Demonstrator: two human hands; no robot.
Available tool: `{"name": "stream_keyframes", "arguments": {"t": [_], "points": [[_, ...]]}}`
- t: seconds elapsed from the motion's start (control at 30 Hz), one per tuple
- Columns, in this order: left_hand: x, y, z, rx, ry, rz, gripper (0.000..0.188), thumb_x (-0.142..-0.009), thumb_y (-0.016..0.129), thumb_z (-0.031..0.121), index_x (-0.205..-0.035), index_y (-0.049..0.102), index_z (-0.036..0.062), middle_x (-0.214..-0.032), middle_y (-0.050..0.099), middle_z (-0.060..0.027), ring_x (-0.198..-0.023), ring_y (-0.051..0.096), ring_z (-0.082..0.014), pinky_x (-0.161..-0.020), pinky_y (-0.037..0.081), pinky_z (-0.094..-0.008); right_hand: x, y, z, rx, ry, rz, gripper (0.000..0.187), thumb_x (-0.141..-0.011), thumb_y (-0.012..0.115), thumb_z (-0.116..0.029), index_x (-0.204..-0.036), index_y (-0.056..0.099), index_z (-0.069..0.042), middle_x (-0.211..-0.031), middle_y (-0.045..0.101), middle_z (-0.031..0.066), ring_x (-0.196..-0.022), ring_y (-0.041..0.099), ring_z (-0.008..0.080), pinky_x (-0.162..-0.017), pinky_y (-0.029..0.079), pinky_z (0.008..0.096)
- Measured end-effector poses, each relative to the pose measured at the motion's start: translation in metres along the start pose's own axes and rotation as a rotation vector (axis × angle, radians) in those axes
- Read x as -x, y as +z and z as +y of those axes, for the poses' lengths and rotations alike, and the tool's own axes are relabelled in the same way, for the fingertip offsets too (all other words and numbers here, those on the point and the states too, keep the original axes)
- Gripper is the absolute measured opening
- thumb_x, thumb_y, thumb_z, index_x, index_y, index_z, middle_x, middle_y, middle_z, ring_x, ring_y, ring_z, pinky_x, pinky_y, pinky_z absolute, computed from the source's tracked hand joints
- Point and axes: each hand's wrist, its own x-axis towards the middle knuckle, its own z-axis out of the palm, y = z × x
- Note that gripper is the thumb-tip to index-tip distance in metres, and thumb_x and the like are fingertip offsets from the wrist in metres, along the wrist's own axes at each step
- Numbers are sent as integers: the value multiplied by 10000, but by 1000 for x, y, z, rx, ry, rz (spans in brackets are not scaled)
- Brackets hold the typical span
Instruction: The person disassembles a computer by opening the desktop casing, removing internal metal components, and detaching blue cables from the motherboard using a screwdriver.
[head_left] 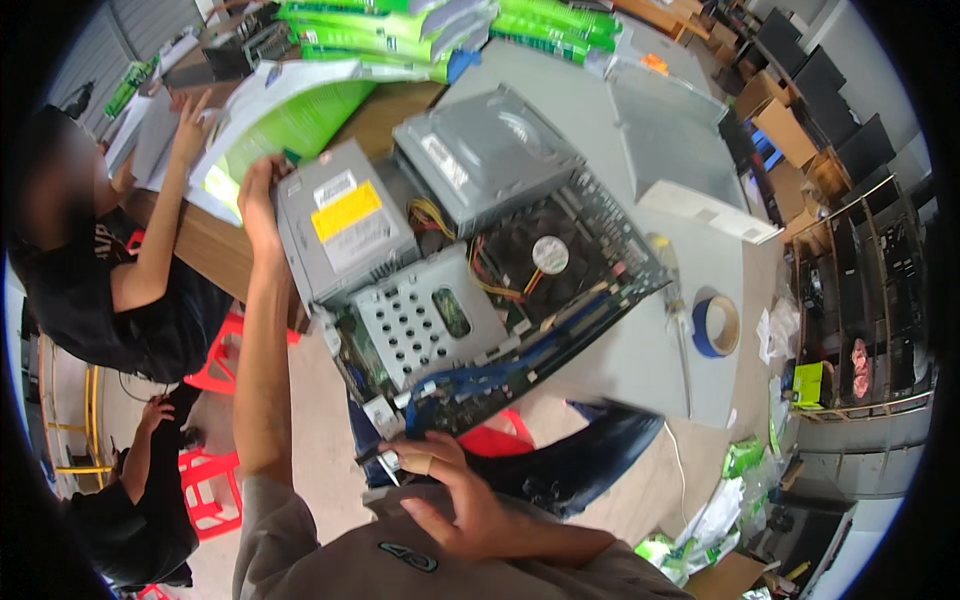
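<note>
An open desktop computer chassis (pixel 545 325) lies tilted in front of me, partly over the grey table. It carries a power supply (pixel 345 205) with a yellow label, a silver optical drive (pixel 490 150), a perforated metal bracket (pixel 395 350) and a black cooling fan (pixel 530 265). My left hand (pixel 262 205) grips the outer edge of the power supply, its fingers wrapped over the far side. Just below the near corner is my right hand (pixel 460 495), fingers bent and thumb apart. A small black-and-white piece (pixel 385 462) sits at its fingertips, too small to identify.
A metal case cover (pixel 670 130) and a roll of blue tape (pixel 715 327) lie on the grey table (pixel 645 375). Green packages (pixel 390 35) pile up at the back. Other people (pixel 120 260) are at left, near red stools (pixel 212 490). A wire rack (pixel 865 300) stands right.
</note>
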Motion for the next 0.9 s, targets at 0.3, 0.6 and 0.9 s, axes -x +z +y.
{"name": "stream_keyframes", "arguments": {"t": [0.3,0.6,0.9], "points": [[129,23,53,-346,208,137,371,-1013,464,297,-1212,555,-2,-1220,579,-110,-1160,521,-196,-966,387,-350,-5,-192,13,673,-208,1104,382,-999,499,-152,-1324,430,35,-1335,518,243,-1271,490,326,-1067,384,453],[243,51,77,35,-265,37,715,-930,577,226,-1485,210,-33,-1438,353,-212,-1346,341,-282,-1111,276,-396,-51,-210,50,302,-49,923,390,-1041,423,-207,-1317,437,67,-1241,574,276,-1104,620,323,-968,500,401],[241,40,56,-49,-282,149,757,-742,520,-19,-1460,291,-83,-1371,464,-207,-1138,562,-229,-929,475,-313,-44,-219,70,426,-148,952,341,-1039,408,-139,-1280,455,97,-1184,594,292,-1082,634,316,-952,530,400]]}}
